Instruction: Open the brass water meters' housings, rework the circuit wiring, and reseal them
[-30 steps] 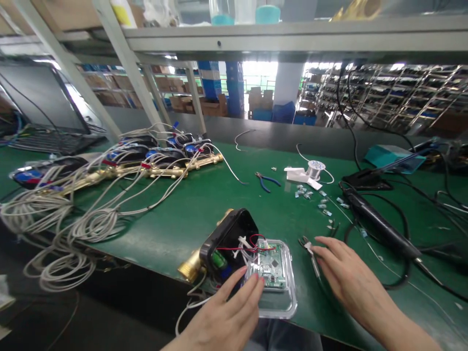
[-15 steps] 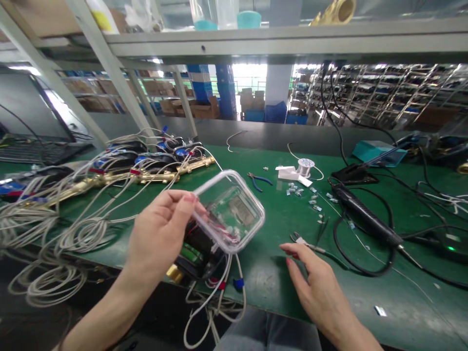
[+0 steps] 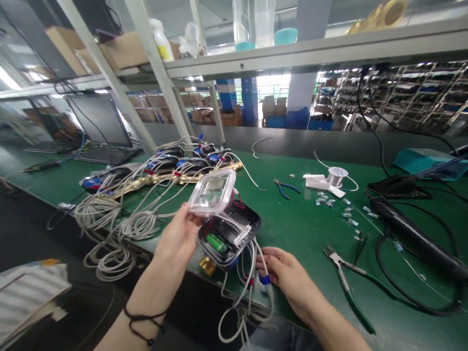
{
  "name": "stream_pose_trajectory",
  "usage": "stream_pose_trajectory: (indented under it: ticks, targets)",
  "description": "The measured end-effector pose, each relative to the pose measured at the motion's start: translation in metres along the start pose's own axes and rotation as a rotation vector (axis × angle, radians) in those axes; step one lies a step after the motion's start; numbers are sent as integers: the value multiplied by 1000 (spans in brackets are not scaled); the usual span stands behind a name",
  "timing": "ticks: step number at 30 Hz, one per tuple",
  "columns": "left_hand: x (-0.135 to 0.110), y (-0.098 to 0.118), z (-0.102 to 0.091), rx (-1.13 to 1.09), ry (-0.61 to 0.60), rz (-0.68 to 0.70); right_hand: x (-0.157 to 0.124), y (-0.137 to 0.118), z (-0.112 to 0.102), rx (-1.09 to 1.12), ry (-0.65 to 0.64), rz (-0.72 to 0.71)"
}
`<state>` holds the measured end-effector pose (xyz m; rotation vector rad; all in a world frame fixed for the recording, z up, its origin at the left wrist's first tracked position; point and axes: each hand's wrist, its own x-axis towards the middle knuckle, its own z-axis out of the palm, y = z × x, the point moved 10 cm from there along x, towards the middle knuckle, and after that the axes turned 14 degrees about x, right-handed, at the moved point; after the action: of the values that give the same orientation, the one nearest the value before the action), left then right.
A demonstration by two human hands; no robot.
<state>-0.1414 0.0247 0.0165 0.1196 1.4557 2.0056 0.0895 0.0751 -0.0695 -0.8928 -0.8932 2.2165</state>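
My left hand (image 3: 179, 239) is closed on the lower left edge of a clear plastic cover (image 3: 212, 192), held tilted above a black meter housing (image 3: 252, 217). The housing lies open at the bench's front edge, showing green batteries (image 3: 216, 243), red wires and a white connector strip (image 3: 242, 235). A brass fitting (image 3: 207, 266) sticks out below it. Grey cables (image 3: 252, 263) with red and blue tags run down from the housing over the edge. Beside these cables is my right hand (image 3: 288, 275), fingers stretched toward the housing, fingertips partly hidden behind the cables.
Several cabled meters on brass pipes (image 3: 146, 180) lie at left. Blue-handled cutters (image 3: 287, 188), a solder spool (image 3: 337, 176) and small parts lie beyond. Green-handled pliers (image 3: 347, 282), tweezers (image 3: 360, 248) and a black-handled tool (image 3: 417, 239) are at right. A shelf (image 3: 310, 58) crosses overhead.
The view has turned left. My left hand has lowered the clear cover and tilted it back, uncovering the housing's inside. My right hand has moved left from the bare bench to the tagged cables.
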Motion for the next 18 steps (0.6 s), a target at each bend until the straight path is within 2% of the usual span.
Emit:
stream_pose_trajectory:
  ticks: [4, 9, 12, 18]
  targets:
    - [19, -6, -17, 4, 62, -80, 12, 14, 24, 128, -7, 78]
    - [31, -17, -16, 17, 15, -194, 30, 23, 43, 176, 27, 118]
    - [30, -22, -17, 38, -37, -260, 34, 23, 51, 181, 20, 123]
    - [9, -34, -15, 126, -219, -362, 34, 16, 64, 152, -4, 124]
